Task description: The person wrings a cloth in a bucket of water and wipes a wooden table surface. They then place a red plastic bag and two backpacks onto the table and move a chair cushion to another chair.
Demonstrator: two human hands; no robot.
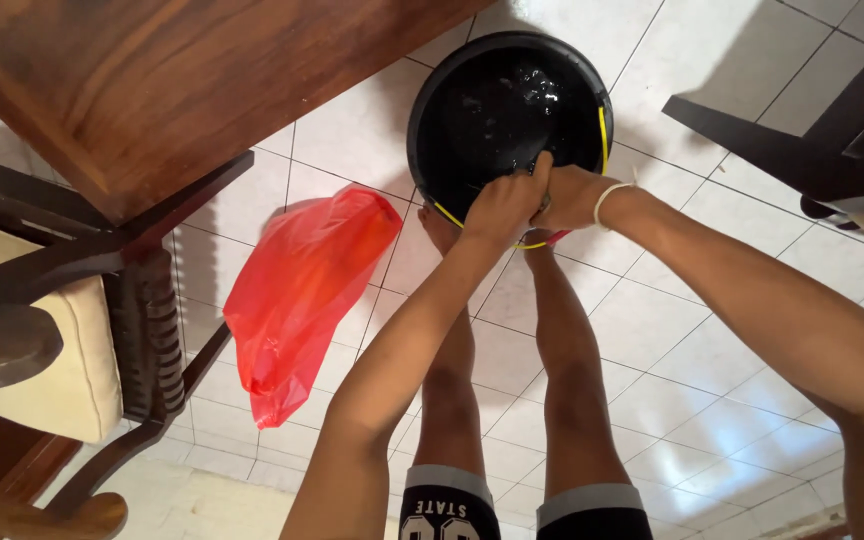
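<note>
Head view, looking straight down past the person's legs to a white tiled floor [652,330].

Both hands meet at the near rim of a black bucket [497,100] standing on the tiles just ahead of the bare feet. Bucket round, dark inside, wet glints on the bottom; whether it holds water cannot be told for sure. A thin yellow handle [604,135] follows the rim on the right side and shows again below the hands at the near edge.

Left hand [502,205]: fingers curled down over the near rim, closed on the edge of the bucket, one finger raised up toward the inside. Right hand [572,195]: pressed against the left one, fingers folded in at the same spot on the rim; what exactly it grips is hidden by the left hand. A pale band [607,200] sits on the right wrist.

Red plastic bag [302,295] lies crumpled on the floor left of the legs, apart from the bucket. Wooden surface [152,90] fills the upper left corner, a dark wooden chair with a cream cushion [72,360] beneath and beside it. Dark furniture legs [802,150] at upper right. Person wears dark shorts [512,510] with pale hems.
</note>
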